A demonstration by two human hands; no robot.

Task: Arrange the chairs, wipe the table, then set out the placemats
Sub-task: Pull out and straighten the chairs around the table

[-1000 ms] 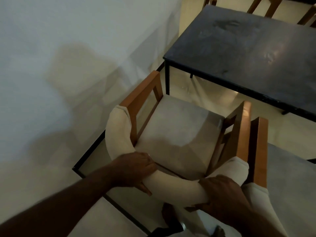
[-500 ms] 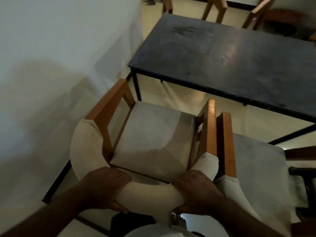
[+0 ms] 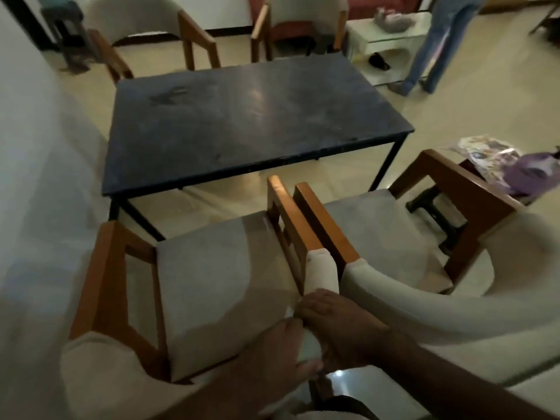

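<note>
We are on the first step, arranging the chairs; the wiping and the placemats are not yet begun. Our left hand and right hand sit close together on the padded back of the chair, fingers curled round the padding near its right end and gripping it. The chair stands on the floor at the near side of the worktop, by its near left corner and not tucked under. Its open front faces the worktop; its armrests run front to back towards that near edge, while the curved back, its longest line, lies roughly along the edge. A second chair stands just beside it, armrests almost touching. Next, we judge, the chair wants a straight push towards the worktop, kept clear of the worktop's leg and the neighbour.
</note>
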